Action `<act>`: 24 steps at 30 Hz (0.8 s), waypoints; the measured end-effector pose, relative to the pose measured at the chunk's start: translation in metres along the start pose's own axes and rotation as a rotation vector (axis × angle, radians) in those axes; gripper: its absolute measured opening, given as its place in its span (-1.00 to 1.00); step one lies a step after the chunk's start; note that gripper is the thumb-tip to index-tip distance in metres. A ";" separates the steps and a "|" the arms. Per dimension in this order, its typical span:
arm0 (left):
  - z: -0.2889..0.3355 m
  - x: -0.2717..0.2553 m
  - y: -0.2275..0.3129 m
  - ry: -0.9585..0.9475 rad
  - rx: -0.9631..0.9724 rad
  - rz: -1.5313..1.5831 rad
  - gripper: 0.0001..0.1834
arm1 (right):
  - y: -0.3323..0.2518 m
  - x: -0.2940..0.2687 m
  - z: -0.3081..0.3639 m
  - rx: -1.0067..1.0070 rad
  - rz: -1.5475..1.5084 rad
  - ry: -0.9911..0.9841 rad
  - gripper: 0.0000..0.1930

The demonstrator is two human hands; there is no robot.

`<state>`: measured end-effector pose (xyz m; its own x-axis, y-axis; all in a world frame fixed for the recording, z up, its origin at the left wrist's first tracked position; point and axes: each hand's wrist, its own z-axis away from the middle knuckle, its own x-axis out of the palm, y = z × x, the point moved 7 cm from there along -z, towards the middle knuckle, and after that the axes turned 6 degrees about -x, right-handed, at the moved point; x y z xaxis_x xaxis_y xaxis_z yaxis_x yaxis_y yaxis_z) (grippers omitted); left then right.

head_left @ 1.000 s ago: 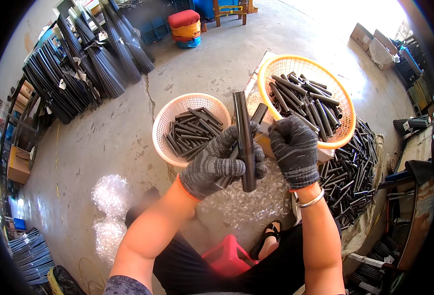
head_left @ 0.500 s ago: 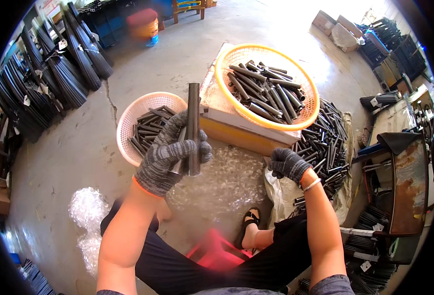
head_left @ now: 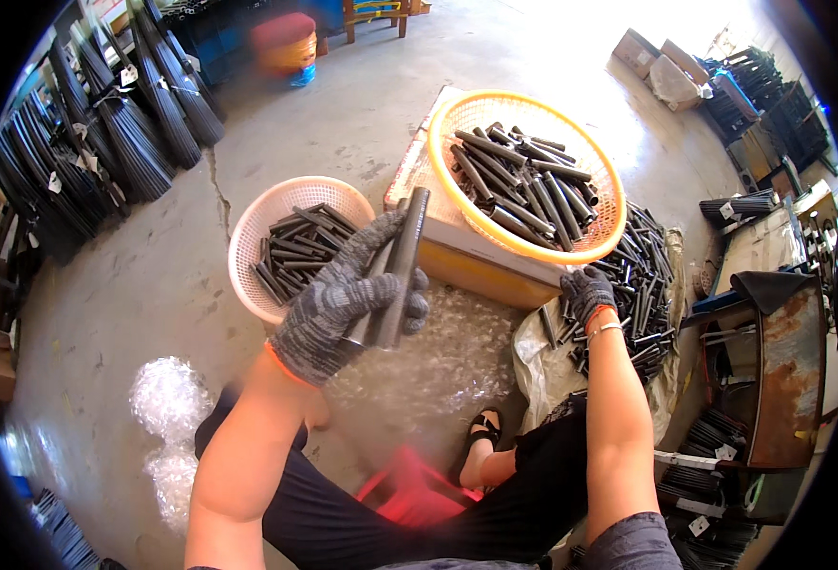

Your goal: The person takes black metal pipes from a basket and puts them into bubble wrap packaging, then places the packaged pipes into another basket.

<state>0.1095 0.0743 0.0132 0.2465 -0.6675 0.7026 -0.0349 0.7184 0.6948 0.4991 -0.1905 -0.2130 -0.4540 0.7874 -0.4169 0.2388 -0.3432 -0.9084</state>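
Observation:
My left hand [head_left: 343,309], in a grey knit glove with an orange cuff, is closed around dark metal tubes [head_left: 405,266], at least two side by side, tilted with their upper ends to the right. Behind it stands a pale pink basket [head_left: 248,252] holding short dark tubes [head_left: 310,242]. My right hand [head_left: 590,291], gloved alike, is over the near-left edge of a heap of short dark tubes [head_left: 642,304], just below the orange-rimmed basket [head_left: 612,223]. Its fingers are curled, and what they hold, if anything, is hidden.
The orange-rimmed basket, full of larger tubes, rests on a cardboard box [head_left: 495,271]. The heap lies on a pale sack [head_left: 533,366]. Clear plastic wrap [head_left: 170,399] lies at left. Bundled long rods [head_left: 134,123] line the far left; a rusty metal rack [head_left: 784,370] stands right.
My right hand has moved right and slightly up, from in front of the box to the heap. My left hand has shifted slightly right, and its tubes have tilted from upright toward the right.

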 end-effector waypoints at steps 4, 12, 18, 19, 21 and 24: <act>0.006 -0.002 -0.002 0.031 -0.020 -0.054 -0.16 | -0.018 0.042 0.025 0.325 -0.393 -0.004 -0.75; 0.002 0.023 -0.007 -0.115 -0.100 -0.039 -0.09 | -0.224 0.108 0.117 0.020 -0.345 -0.707 -0.20; 0.012 0.031 0.002 -0.126 -0.109 -0.091 -0.17 | -0.329 0.193 0.151 -0.347 -0.809 -0.918 -0.09; 0.014 0.032 0.004 -0.141 -0.097 -0.084 -0.18 | -0.316 0.197 0.151 -0.179 -0.757 -0.948 -0.17; 0.017 0.031 0.009 -0.167 -0.070 -0.068 -0.20 | -0.302 0.199 0.151 0.032 -0.707 -0.974 -0.37; 0.017 0.021 0.001 -0.192 -0.072 0.072 -0.26 | -0.291 0.198 0.147 -0.046 -0.684 -0.880 -0.59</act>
<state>0.0977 0.0572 0.0309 0.0563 -0.6344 0.7709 0.0251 0.7728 0.6341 0.2136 -0.0102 -0.0354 -0.9476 0.1598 0.2766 -0.2709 0.0571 -0.9609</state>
